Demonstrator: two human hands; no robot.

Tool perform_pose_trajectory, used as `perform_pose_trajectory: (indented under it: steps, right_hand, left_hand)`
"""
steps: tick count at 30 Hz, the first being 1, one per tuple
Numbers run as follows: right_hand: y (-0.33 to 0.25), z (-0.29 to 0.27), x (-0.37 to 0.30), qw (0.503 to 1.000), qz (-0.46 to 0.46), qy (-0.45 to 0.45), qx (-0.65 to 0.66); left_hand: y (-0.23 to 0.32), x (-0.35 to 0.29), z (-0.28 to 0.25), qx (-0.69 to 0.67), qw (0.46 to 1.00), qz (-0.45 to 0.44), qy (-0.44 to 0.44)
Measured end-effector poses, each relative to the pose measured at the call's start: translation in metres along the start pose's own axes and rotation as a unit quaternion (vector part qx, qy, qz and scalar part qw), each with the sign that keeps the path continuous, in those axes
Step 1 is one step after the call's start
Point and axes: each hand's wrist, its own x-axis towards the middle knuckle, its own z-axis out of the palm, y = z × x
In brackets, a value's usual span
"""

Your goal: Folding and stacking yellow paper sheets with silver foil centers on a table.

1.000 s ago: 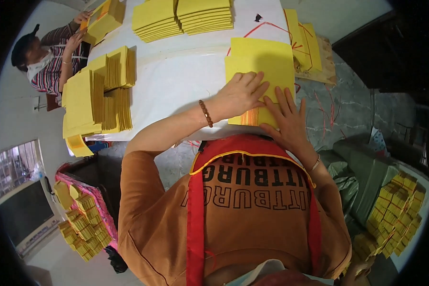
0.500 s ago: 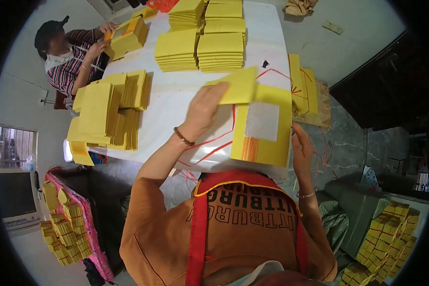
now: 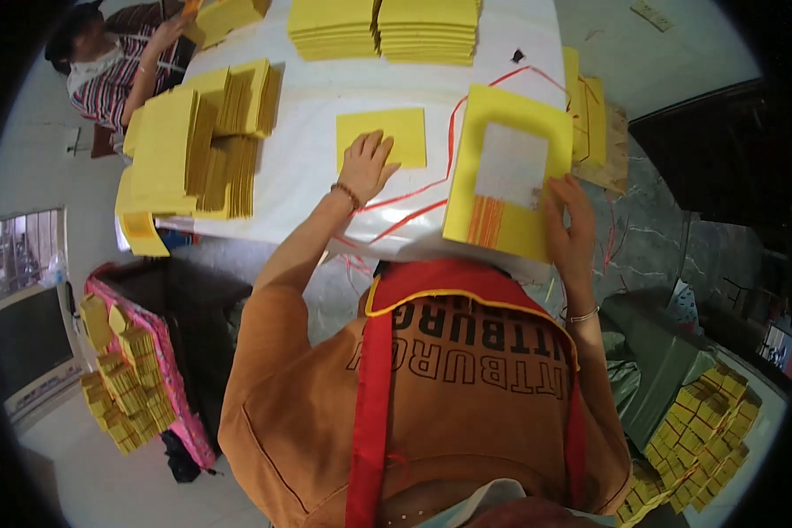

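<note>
A small yellow paper piece (image 3: pixel 405 132) lies flat on the white table. My left hand (image 3: pixel 370 167) rests on its lower part, fingers stretched out. To the right is a larger yellow sheet (image 3: pixel 505 109) with a silvery-white square and orange stripes, at the table's right edge; whether more sheets lie under it, I cannot tell. My right hand (image 3: pixel 572 216) is at that sheet's right side, fingers extended and partly bent. Red string (image 3: pixel 451 145) runs across the table between the two yellow papers.
Stacks of yellow paper stand on the table (image 3: pixel 308 97), at the far side (image 3: pixel 427 35) and the left (image 3: pixel 169 132). A co-worker (image 3: pixel 119 66) handles yellow paper at the upper left. Tied bundles (image 3: pixel 704 431) lie at lower right, and more bundles (image 3: pixel 128 387) at lower left.
My left hand has carried the small yellow paper off the larger sheet leftward and laid it on the table. My right hand stays beside the larger sheet. The whole view has shifted.
</note>
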Motion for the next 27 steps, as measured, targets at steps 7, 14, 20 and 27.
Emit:
perform_pose_trajectory:
  steps: [7,14,20,27]
  right_hand:
    - [0.002,-0.002,-0.005,0.998,-0.015,-0.046,-0.025]
    - [0.012,0.003,-0.002,0.997,-0.052,-0.052,-0.025]
    - [0.014,0.000,0.000,0.998,0.007,-0.055,0.044]
    - [0.031,0.001,-0.005,0.970,0.110,-0.057,0.210]
  left_hand:
    - [0.010,0.016,-0.032,-0.059,0.996,0.027,-0.054]
    - [0.104,0.046,-0.096,-0.157,0.971,0.155,0.090]
    - [0.163,0.036,-0.120,-0.143,0.944,0.295,-0.024]
    - [0.151,0.048,-0.114,-0.344,0.901,0.242,-0.107]
